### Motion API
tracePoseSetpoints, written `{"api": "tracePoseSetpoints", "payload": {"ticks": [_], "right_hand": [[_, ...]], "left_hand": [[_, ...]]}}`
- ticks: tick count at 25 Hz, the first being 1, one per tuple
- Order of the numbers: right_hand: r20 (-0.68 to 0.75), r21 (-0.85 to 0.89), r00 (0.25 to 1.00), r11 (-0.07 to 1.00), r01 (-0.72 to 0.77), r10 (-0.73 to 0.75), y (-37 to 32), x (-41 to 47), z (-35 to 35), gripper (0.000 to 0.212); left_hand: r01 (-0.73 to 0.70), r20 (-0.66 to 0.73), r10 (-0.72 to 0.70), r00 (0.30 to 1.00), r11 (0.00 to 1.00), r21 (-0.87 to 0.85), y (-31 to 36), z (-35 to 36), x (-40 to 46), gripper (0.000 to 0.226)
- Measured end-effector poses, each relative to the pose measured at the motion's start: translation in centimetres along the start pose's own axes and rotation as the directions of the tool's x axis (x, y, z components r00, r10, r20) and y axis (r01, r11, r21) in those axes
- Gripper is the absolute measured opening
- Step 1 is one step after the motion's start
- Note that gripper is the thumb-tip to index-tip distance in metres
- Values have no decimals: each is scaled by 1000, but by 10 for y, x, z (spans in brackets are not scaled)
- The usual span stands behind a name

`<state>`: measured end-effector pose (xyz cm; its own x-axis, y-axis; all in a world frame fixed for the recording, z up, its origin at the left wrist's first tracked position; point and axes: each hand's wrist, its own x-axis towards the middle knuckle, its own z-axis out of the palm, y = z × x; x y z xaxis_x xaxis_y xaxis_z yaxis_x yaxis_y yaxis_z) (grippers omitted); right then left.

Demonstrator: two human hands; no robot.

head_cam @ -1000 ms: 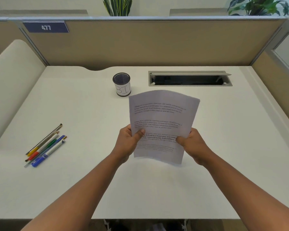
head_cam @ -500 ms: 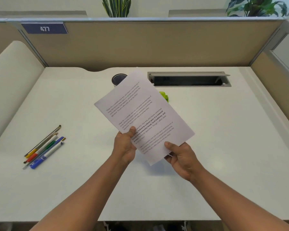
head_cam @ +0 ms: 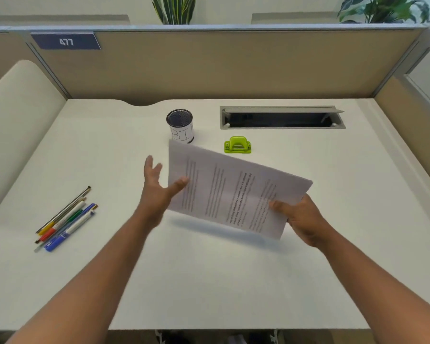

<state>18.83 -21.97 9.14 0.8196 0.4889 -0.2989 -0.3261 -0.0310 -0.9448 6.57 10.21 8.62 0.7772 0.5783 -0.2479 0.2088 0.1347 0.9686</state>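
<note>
A thin stack of printed white paper (head_cam: 231, 187) hovers above the white desk (head_cam: 209, 281), turned sideways so its text lines run away from me. My right hand (head_cam: 301, 217) pinches its near right corner, thumb on top. My left hand (head_cam: 157, 187) is at the stack's left edge with fingers spread; its thumb touches the paper's face, and it does not grip the stack.
A green hole punch (head_cam: 237, 145) stands behind the paper. A black mesh pen cup (head_cam: 180, 125) is to its left. Several pens (head_cam: 65, 219) lie at the desk's left. An open cable slot (head_cam: 282, 117) sits at the back, beige partition walls beyond.
The paper has turned from upright to sideways, swinging clockwise. My left hand let go and opened beside the left edge. My right hand kept its hold and moved right. The hole punch came into view.
</note>
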Motion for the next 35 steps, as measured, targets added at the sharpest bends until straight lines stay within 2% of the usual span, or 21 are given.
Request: {"api": "tracePoseSetpoints", "payload": {"ticks": [2,3,5,8,13,17,21,25,27,31,35], "right_hand": [[64,-38,998,999,-2,5,-3,1,-7,32],[69,-57,998,998,4,0,-4,2,-8,31],[27,-102,999,995,23,-20,-3,2,-6,30],[-76,-176,994,982,62,-77,4,1,-2,30],[-229,-193,970,981,33,-77,29,-3,8,25],[-232,-196,972,981,-3,-43,41,-8,13,30],[-266,-217,962,976,-5,-54,37,-5,12,28],[-256,-245,966,969,-20,-45,38,-5,11,27],[-252,-252,967,967,-19,-46,39,-5,10,27],[-246,-255,968,967,-21,-44,40,-7,10,26],[-235,-265,971,964,-15,-50,39,-7,10,28]], "left_hand": [[-26,238,18,971,999,30,8,-13,8,85],[-47,303,33,952,998,40,8,-14,9,65],[-47,310,36,950,999,27,4,-10,6,39],[-46,191,46,981,999,-3,-6,5,-6,26],[-82,74,80,994,997,17,-23,34,-24,25],[-72,88,66,994,995,62,-37,42,-31,29],[-90,-4,90,996,994,60,-39,37,-26,34],[-82,-35,84,996,995,59,-39,34,-27,38],[-71,-37,73,997,996,57,-39,33,-26,40],[-19,31,17,999,997,69,-44,33,-26,28],[-41,24,39,999,996,80,-45,32,-25,26]]}}
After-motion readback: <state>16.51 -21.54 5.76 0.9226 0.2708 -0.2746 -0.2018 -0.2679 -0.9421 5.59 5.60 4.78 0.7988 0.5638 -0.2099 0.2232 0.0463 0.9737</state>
